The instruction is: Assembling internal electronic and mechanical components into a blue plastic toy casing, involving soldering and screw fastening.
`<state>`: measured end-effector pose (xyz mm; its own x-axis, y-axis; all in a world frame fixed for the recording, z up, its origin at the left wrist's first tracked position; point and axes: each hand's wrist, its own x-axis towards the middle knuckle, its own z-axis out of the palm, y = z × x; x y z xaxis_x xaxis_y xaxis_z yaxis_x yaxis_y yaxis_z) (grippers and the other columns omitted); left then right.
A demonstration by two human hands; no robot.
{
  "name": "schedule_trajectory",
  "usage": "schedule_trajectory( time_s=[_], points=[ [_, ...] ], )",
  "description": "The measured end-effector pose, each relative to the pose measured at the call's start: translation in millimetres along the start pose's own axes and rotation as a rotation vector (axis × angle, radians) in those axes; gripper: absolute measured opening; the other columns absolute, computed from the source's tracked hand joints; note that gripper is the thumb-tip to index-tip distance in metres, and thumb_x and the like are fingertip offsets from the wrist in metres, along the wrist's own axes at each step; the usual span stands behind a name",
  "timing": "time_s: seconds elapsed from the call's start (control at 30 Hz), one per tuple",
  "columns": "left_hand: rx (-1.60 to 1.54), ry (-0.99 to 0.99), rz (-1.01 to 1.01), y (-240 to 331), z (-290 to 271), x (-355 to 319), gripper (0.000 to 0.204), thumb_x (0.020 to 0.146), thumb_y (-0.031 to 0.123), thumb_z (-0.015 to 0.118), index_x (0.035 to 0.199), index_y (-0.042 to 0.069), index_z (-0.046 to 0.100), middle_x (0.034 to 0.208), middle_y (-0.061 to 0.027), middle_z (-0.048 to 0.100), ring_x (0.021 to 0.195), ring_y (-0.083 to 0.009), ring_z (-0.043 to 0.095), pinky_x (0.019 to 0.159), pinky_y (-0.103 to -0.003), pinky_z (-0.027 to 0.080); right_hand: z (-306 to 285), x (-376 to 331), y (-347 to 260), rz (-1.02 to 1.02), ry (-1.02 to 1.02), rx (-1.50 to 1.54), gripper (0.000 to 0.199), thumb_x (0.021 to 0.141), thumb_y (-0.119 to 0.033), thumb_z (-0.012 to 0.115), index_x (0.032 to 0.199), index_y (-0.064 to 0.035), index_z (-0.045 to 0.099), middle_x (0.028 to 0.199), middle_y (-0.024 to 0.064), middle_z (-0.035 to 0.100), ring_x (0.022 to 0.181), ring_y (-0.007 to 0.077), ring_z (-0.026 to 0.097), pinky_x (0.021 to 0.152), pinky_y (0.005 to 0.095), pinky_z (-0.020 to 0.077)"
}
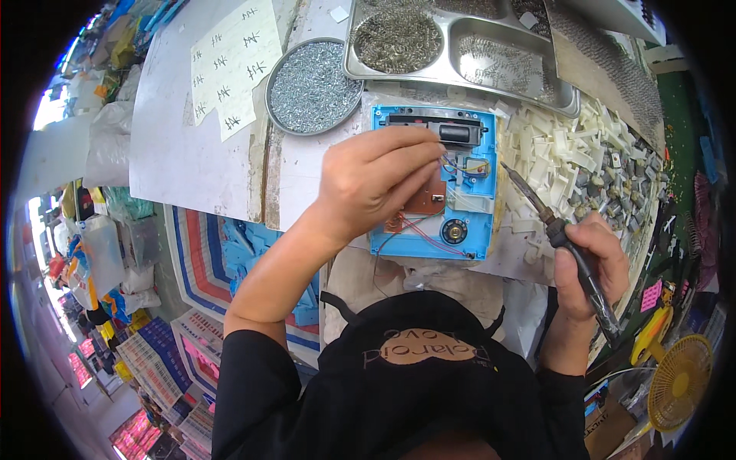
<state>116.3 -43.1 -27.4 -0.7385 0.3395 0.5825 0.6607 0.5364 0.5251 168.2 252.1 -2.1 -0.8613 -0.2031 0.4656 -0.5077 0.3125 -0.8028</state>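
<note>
A blue plastic case (pixel 469 230) lies open on the bench, showing a brown circuit board (pixel 426 201), a small round speaker (pixel 454 231), red wires and a black part at its top. My left hand (pixel 372 178) rests over the case's left half, fingertips pinching wires near the top right of the board. My right hand (pixel 594 257) grips a soldering iron (pixel 560 234) by its dark handle, to the right of the case. The iron's tip points up and left, close to the case's right edge and not touching it.
A round metal dish of small screws (pixel 313 80) sits behind the case, next to a divided steel tray (pixel 460 46) of springs and small parts. White plastic pieces (pixel 560 149) are piled at right. A small yellow fan (pixel 678 379) stands at lower right. Paper sheets (pixel 230 61) lie at left.
</note>
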Motion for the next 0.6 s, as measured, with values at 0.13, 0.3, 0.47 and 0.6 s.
schedule_trajectory(
  time_s=[0.13,0.3,0.47,0.6],
  points=[
    [-0.410,-0.008,-0.481,11.8,8.1,-1.4,0.011,0.084,0.000,0.074,0.095,0.001,0.072,0.084,-0.0079,0.072,0.071,-0.0136,0.070,0.063,-0.024,0.056,21.9,3.2,-11.2,0.228,0.112,0.199,0.039,0.081,-0.005,0.076,0.117,0.0024,0.064,0.083,0.0106,0.065,0.068,0.0159,0.061,0.063,0.0283,0.0483],
    [-0.746,0.063,-0.806,21.4,11.0,-1.2,0.014,0.089,0.001,0.073,0.101,-0.003,0.070,0.081,-0.0065,0.072,0.066,-0.0081,0.068,0.061,-0.020,0.054,67.3,37.3,-11.9,0.223,0.028,0.196,0.051,0.083,0.001,0.074,0.132,-0.0047,0.061,0.096,0.0091,0.067,0.084,0.0153,0.067,0.079,0.0281,0.0545],
    [-0.622,-0.053,-0.762,21.5,6.3,3.4,0.011,0.089,0.004,0.073,0.098,-0.002,0.071,0.077,-0.0061,0.072,0.067,-0.0077,0.069,0.061,-0.020,0.055,96.8,62.9,-6.6,0.182,0.072,0.252,0.052,0.081,0.004,0.072,0.131,-0.0075,0.062,0.096,0.0073,0.066,0.086,0.0156,0.065,0.078,0.0265,0.0527],
    [-0.586,-0.027,-0.741,22.4,5.0,2.8,0.009,0.088,0.005,0.073,0.094,-0.001,0.072,0.074,-0.0062,0.071,0.064,-0.0098,0.067,0.059,-0.022,0.053,102.1,64.8,1.0,0.137,0.059,0.108,0.051,0.079,0.006,0.072,0.128,-0.0073,0.064,0.093,0.0084,0.065,0.081,0.0178,0.064,0.075,0.0276,0.0522]
  ],
)
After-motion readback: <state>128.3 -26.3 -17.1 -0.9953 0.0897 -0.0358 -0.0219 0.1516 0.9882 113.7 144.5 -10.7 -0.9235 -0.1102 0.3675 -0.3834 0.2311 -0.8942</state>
